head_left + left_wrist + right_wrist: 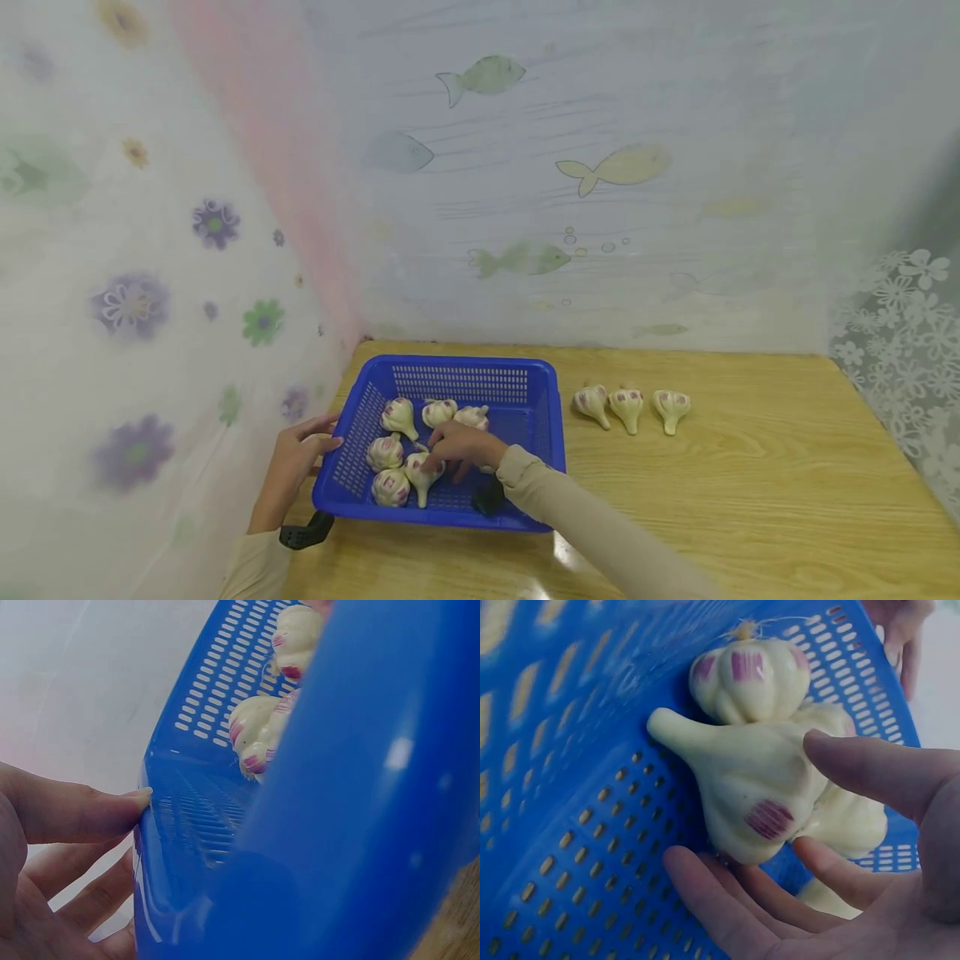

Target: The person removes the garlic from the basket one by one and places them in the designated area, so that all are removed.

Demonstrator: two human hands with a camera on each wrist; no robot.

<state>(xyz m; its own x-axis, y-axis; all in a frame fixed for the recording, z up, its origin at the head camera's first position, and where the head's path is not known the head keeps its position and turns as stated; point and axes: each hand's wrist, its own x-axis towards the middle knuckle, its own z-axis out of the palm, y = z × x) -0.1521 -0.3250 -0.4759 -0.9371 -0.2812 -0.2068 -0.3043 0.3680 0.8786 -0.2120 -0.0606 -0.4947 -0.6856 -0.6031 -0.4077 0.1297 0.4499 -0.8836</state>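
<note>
A blue plastic basket (465, 522) with slotted walls stands on the table and holds several garlic bulbs with purple marks. At its left side my left hand (294, 462) grips the rim, thumb on top and fingers along the outside, as the left wrist view shows. Inside the basket my right hand (465, 447) is spread around one garlic bulb (754, 784), its thumb and fingertips right at the bulb's surface. That bulb lies with its stem toward the near wall. Against it lies another garlic bulb (750, 679) with root hairs.
Three garlic bulbs lie in a row on the wooden table (735, 500) right of the basket; the nearest to it is a garlic bulb (592, 404). A flower-patterned wall (135, 367) stands close on the left, and a fish-painted wall (637, 275) behind the table.
</note>
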